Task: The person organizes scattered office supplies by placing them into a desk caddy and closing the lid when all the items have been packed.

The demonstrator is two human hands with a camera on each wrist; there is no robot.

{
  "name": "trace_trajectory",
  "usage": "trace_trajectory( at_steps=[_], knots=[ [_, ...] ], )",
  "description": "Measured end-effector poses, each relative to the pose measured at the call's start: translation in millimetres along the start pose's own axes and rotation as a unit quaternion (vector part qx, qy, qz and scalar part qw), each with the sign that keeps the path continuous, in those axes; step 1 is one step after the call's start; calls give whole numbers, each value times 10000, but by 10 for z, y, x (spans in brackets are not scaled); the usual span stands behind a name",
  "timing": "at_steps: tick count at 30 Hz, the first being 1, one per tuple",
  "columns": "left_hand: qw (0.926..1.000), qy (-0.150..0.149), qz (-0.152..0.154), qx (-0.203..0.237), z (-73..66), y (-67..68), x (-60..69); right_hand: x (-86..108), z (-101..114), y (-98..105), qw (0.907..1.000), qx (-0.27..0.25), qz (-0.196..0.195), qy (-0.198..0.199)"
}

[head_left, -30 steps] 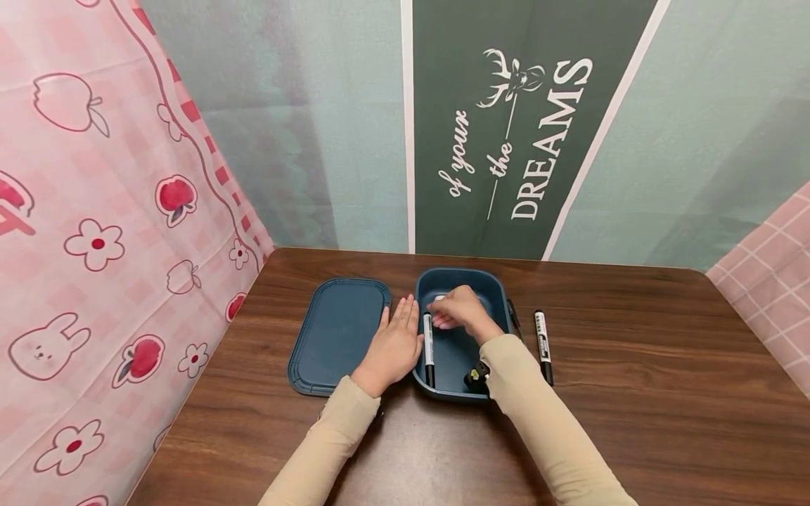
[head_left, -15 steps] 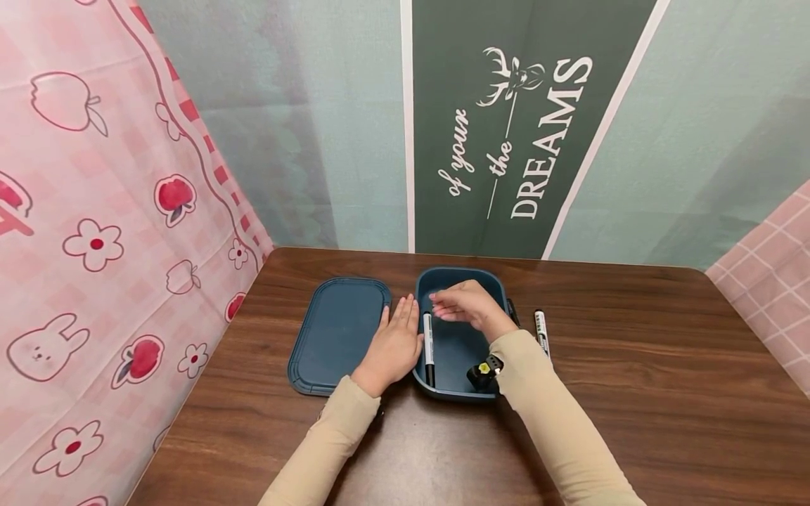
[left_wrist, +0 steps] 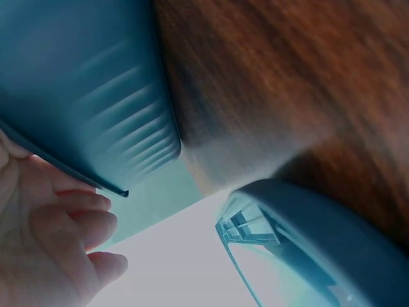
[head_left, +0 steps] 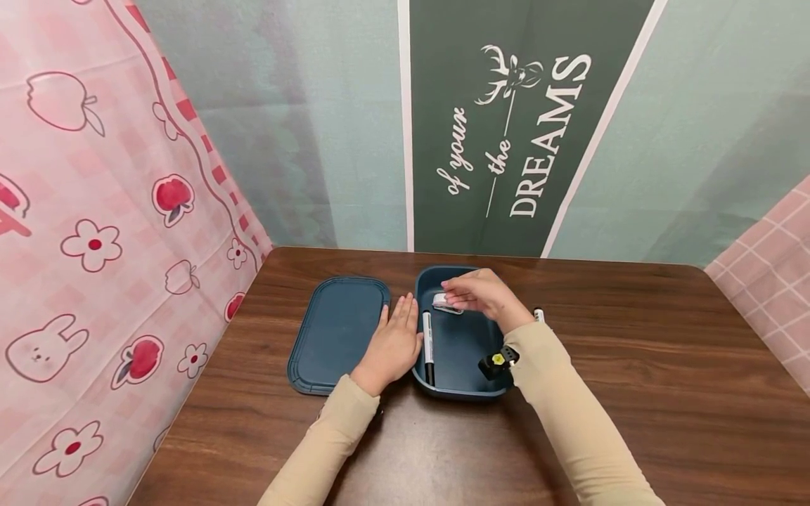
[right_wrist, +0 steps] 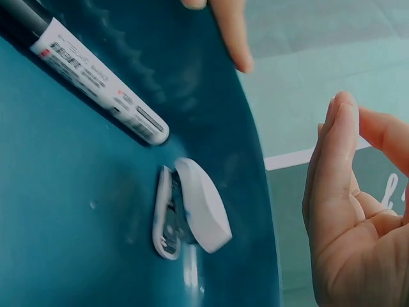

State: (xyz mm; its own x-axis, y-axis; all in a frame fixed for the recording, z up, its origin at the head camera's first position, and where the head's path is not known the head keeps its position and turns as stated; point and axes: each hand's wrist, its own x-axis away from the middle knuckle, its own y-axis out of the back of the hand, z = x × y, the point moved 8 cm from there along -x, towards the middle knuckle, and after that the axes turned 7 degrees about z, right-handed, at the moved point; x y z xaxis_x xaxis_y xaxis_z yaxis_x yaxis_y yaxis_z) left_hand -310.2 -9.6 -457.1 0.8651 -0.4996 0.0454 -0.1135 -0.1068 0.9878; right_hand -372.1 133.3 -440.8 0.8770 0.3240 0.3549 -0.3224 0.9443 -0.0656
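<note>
Blue box sits on the wood desk, lid off and lying flat just left of it, gap between the two. Left hand rests along the box's left side, fingers straight and close together, fingertips toward the far edge; its grip isn't clamped on anything, just flat contact with the wall. Left wrist view has the box's ribbed outer side right by those fingers. Right hand is over the far right part of the box, palm side facing left. Right grip is loose: fingers extended, side by side, thumb close to them, can't tell if the thumb tip touches. White stapler lies on the box floor at the far left end, its right end partly covered by the right fingers in the head view; right wrist view shows hand and stapler apart. White marker with black ends lies lengthwise along the left wall inside, one end just beside the stapler, small gap. Second marker is on the desk right of the box, mostly hidden behind the right sleeve. Black wrist camera with a yellow mark is on the right wrist, over the box's near right corner.
</note>
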Motion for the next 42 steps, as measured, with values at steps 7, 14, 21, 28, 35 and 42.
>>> trace_trajectory(
  at_steps=[7, 14, 21, 28, 35, 42],
  knots=[
    [10000, -2, 6, 10, 2, -14, -3, 128, 69, 220, 9999, 51, -110, 120],
    [10000, -49, -37, 35, -12, -7, 6, 222, 49, 423, 9997, 177, -189, 54],
    [10000, -34, -11, 42, -14, -8, 5, 302, 40, 617, 9994, 113, -288, 152],
    [10000, -36, -20, 44, -13, -7, 12, 395, 11, 778, 9982, 493, -284, 177],
    [10000, -58, -61, 38, -16, -1, 11, 457, -23, 923, 9959, 792, -351, 277],
    [9999, -59, -70, 63, -9, -9, 8, 449, -67, 1008, 9913, 1218, -496, 89]
  ],
)
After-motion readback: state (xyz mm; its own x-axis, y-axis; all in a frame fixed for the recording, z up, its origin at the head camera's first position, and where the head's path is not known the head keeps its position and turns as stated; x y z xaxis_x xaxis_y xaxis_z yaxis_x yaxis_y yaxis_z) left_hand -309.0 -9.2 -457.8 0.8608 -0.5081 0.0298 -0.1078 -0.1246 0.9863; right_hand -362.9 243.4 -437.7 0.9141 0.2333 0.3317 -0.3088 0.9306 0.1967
